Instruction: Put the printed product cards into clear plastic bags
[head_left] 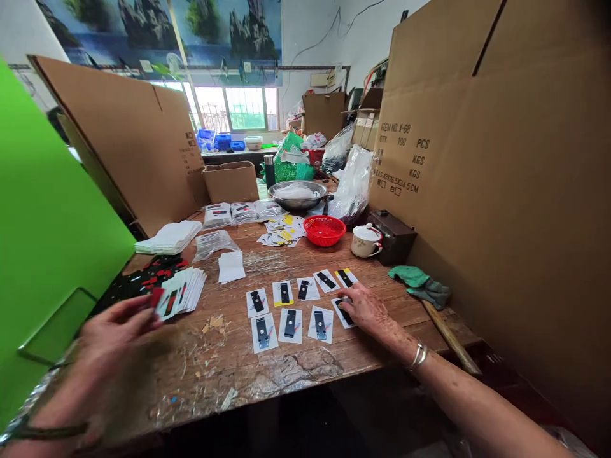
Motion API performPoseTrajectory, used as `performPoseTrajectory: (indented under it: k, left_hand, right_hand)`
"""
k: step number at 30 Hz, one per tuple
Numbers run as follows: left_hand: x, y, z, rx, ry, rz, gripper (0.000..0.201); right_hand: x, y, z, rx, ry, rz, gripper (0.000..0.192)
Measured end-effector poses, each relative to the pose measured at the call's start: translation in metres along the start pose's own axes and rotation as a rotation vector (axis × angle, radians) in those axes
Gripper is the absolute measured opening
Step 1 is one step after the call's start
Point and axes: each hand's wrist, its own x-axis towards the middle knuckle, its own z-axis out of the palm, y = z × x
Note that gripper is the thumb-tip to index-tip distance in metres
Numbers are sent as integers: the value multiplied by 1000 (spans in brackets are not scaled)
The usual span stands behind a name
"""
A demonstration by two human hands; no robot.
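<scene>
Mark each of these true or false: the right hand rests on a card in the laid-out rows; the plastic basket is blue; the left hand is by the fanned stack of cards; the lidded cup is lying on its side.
1. The right hand rests on a card at the end of the laid-out rows. True.
2. The plastic basket is blue. False: it is red.
3. The left hand is at the fanned stack of cards, fingertips on a red-marked one. True.
4. The lidded cup lies on its side. False: it stands upright beside a dark box.
</scene>
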Motion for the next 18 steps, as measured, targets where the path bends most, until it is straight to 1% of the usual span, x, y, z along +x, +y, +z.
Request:
performPoseTrajectory:
  k: [1,2,3,4,5,6,8,10,12,15,16,18]
  left_hand:
    - [-10,2,21,-221,-160,-52,50]
    - [-23,4,40,-379,-302,-92,54]
    - [-40,7,59,-490,-424,-109,56]
    - [-59,9,75,-567,-508,-136,56]
    - [-77,11,90,-621,-581,-167,55]
    - [-95,13,102,-668,-634,-199,53]
    - [-124,15,120,-738,-687,-231,49]
    - [-143,15,132,-762,-735,-255,48]
    - [-155,14,139,-750,-772,-268,46]
    - [-167,13,144,-731,-816,-285,45]
    - [-169,12,145,-736,-839,-294,45]
    - [-174,12,145,-775,-896,-319,44]
  right_hand:
    - [-4,-5,1,17,39,-17,25]
    - [-8,-12,2,82,68,-35,25]
    - [-13,-21,4,199,81,-47,25]
    - [-18,-31,6,360,65,-48,24]
    - [-24,-43,8,545,22,-36,25]
    - [-30,-55,9,738,-42,-7,28]
    - [-44,-78,11,1042,-186,47,38]
    - [-55,-95,13,1225,-260,100,45]
    - [-63,-102,16,1321,-258,136,48]
    - [-68,-98,19,1392,-177,185,53]
    - [-70,-95,19,1409,-169,199,53]
    - [-73,-87,16,1465,-231,220,52]
